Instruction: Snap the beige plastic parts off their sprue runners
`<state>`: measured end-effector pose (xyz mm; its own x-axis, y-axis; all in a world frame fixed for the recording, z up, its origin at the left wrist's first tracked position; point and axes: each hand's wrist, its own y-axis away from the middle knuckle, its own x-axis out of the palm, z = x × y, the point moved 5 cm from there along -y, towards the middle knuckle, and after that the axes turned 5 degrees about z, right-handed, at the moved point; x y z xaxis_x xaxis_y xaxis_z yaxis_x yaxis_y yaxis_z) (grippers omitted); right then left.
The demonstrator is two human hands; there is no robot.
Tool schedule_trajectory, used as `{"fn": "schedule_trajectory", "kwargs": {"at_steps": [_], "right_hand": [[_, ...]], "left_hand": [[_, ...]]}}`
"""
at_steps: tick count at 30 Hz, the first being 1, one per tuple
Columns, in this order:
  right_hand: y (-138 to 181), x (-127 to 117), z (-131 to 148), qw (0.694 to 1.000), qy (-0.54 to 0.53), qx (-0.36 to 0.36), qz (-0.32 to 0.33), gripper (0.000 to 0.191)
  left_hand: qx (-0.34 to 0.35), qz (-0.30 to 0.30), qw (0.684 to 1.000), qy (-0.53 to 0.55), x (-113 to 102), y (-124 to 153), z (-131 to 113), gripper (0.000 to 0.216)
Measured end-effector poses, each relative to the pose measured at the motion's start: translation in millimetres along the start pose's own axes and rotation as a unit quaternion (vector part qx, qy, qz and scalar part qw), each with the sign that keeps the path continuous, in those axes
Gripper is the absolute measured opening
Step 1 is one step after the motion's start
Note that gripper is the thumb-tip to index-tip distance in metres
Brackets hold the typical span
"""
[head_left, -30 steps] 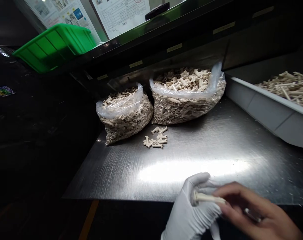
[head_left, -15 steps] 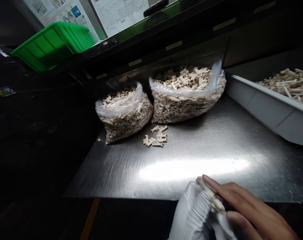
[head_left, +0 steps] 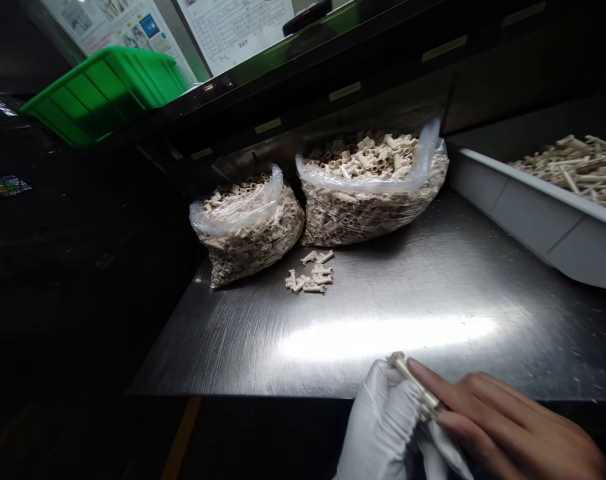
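Observation:
At the front edge of the metal table, my left hand (head_left: 383,423), in a white glove, grips a beige tubular plastic part (head_left: 411,380) with a flared end pointing up and away. My bare right hand (head_left: 503,417) pinches the same part from the right, index finger along its shaft and thumb near its lower end. The lower end is partly hidden by the fingers. Farther back lies a small pile of similar beige parts (head_left: 313,275) on the table.
Two open clear plastic bags stand behind the pile, a smaller bag (head_left: 255,243) and a larger bag (head_left: 367,213), both full of beige parts. A grey tray (head_left: 537,220) of longer beige pieces sits at the right. Upper left, a green bin (head_left: 103,93) rests on the shelf.
The part has turned slightly in my fingers, and its flared end shows more clearly. My right thumb has moved up against its lower end.

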<state>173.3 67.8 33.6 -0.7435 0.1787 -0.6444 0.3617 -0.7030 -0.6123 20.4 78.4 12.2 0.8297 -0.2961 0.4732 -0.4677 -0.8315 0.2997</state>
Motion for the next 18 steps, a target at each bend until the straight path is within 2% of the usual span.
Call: {"fn": "schedule_trajectory", "kwargs": {"at_steps": [5, 10, 14, 16, 18], "right_hand": [[4, 4, -6, 1.0, 0.014, 0.015, 0.013, 0.057], [7, 3, -7, 0.999, -0.052, 0.015, 0.01, 0.06], [15, 5, -21, 0.993, -0.084, 0.08, 0.018, 0.059], [19, 6, -26, 0.99, -0.094, 0.106, 0.003, 0.056], [20, 7, -27, 0.987, -0.097, 0.127, -0.017, 0.056]], "left_hand": [[0.002, 0.007, 1.0, 0.024, -1, -2, 3, 0.043], [0.003, 0.026, 0.998, 0.061, -7, -4, 12, 0.042], [-0.009, 0.052, 0.994, 0.095, -8, -10, 25, 0.036], [-0.025, 0.069, 0.991, 0.112, -4, -13, 33, 0.033], [-0.049, 0.089, 0.987, 0.126, 2, -13, 38, 0.038]]}}
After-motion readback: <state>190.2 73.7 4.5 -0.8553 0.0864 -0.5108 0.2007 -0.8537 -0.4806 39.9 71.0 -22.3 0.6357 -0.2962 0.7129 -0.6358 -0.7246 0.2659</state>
